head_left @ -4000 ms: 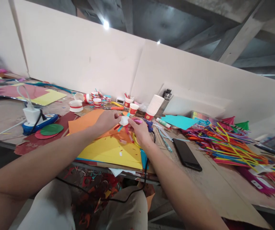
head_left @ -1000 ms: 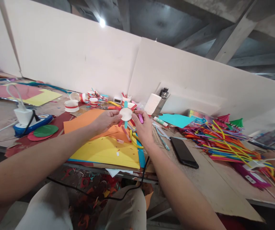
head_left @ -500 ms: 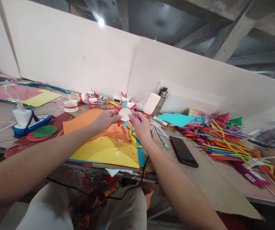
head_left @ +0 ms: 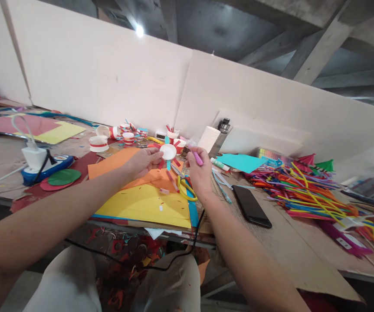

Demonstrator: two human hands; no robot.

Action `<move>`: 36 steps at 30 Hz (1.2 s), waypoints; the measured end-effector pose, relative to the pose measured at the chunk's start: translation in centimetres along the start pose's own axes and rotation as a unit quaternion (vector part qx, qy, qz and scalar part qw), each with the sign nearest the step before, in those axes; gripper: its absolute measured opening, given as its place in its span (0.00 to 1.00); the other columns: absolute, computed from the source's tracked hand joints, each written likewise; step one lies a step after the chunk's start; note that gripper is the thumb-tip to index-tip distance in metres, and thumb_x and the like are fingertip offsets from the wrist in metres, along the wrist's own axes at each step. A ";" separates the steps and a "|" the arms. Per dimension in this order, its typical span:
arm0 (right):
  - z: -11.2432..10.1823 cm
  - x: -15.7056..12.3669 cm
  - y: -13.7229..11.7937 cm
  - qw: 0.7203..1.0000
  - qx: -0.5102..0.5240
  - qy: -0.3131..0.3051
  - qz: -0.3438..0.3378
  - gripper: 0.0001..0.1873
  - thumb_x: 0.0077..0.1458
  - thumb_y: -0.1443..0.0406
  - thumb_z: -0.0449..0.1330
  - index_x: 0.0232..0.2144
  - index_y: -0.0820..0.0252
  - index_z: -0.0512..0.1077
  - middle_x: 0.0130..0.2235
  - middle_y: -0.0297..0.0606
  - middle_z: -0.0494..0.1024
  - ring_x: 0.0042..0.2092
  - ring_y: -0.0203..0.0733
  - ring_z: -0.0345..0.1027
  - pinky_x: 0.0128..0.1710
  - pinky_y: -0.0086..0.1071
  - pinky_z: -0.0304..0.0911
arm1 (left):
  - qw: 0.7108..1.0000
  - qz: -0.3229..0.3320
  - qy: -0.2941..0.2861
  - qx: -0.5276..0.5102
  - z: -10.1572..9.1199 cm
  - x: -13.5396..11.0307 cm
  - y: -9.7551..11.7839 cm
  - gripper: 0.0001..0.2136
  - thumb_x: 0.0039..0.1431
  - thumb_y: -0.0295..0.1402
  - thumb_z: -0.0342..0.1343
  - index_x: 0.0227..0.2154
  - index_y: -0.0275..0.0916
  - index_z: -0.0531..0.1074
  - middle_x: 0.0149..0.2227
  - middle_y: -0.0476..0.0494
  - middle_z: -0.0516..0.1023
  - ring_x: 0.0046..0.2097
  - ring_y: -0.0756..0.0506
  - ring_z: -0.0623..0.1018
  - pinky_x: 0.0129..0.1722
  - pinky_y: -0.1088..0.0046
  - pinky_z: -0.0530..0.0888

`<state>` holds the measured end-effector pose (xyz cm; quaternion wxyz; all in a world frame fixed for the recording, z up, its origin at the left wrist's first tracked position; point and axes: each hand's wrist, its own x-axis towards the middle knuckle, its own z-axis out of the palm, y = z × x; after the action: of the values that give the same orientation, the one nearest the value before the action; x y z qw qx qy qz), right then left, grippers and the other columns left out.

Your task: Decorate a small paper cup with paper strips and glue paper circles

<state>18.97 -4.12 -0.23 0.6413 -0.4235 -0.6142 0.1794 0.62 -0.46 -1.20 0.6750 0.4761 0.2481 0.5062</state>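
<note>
My left hand pinches a cut paper cup by its edge. Its round white bottom faces me, with red and light-blue strips spreading outward. To the right, my right hand is closed around a slim tool with a pink-purple handle; the tool's kind is unclear, and it is apart from the cup. Yellow-handled scissors lie just below my right hand. Orange paper and yellow paper lie under my hands, with small scraps and red pieces on top.
Behind my hands stand cut cups and a stack of white cups beside a bottle. A black phone and many pipe cleaners lie right. A blue power strip sits left. A black cable crosses my lap.
My right hand has let go of the cut cup and moved right and slightly up, with the pink-purple tool in its grip. The left hand still holds the cup, now tilted a little.
</note>
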 end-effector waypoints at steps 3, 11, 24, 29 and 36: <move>0.0 -0.4 -1.1 0.997 0.072 0.004 0.021 0.13 0.59 0.54 0.54 0.36 0.57 0.67 0.27 0.30 0.69 0.27 0.33 0.62 0.28 0.29 0.62 | 1.000 -0.023 0.007 -0.017 -0.1 0.0 0.0 0.09 0.57 0.28 0.62 0.40 0.30 0.76 0.37 0.36 0.82 0.34 0.48 0.81 0.38 0.71 0.78; 0.4 -0.9 -1.6 0.993 0.099 -0.058 0.032 0.12 0.57 0.54 0.56 0.36 0.56 0.67 0.24 0.29 0.70 0.25 0.34 0.62 0.26 0.30 0.61 | 0.999 -0.017 0.023 -0.014 -0.1 0.1 0.0 0.07 0.57 0.28 0.62 0.38 0.31 0.76 0.38 0.36 0.82 0.37 0.48 0.81 0.42 0.70 0.78; 0.5 -0.5 -0.5 0.998 0.037 -0.005 0.044 0.14 0.56 0.56 0.57 0.40 0.57 0.72 0.33 0.34 0.74 0.34 0.36 0.65 0.35 0.31 0.66 | 0.994 -0.069 0.057 -0.062 -0.2 0.2 0.3 0.08 0.62 0.30 0.57 0.40 0.33 0.77 0.40 0.37 0.83 0.37 0.47 0.81 0.43 0.68 0.79; 0.8 -0.6 -0.4 0.990 0.075 -0.020 0.118 0.18 0.52 0.53 0.61 0.40 0.58 0.71 0.34 0.33 0.73 0.33 0.34 0.66 0.30 0.29 0.66 | 0.994 -0.070 0.053 -0.059 0.0 0.1 0.3 0.07 0.62 0.29 0.57 0.39 0.33 0.77 0.40 0.37 0.83 0.34 0.47 0.81 0.39 0.68 0.80; 1.2 -0.5 0.6 0.986 0.069 -0.033 0.151 0.20 0.51 0.50 0.61 0.39 0.58 0.71 0.34 0.33 0.74 0.33 0.34 0.67 0.31 0.29 0.66 | 0.997 -0.064 0.033 -0.011 1.0 -0.5 0.4 0.08 0.64 0.28 0.53 0.40 0.31 0.76 0.40 0.35 0.82 0.36 0.46 0.82 0.39 0.67 0.80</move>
<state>17.94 -3.76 -1.15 0.6139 -0.4605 -0.5498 0.3298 1.08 -1.29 -0.55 0.7026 0.4344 0.2946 0.4804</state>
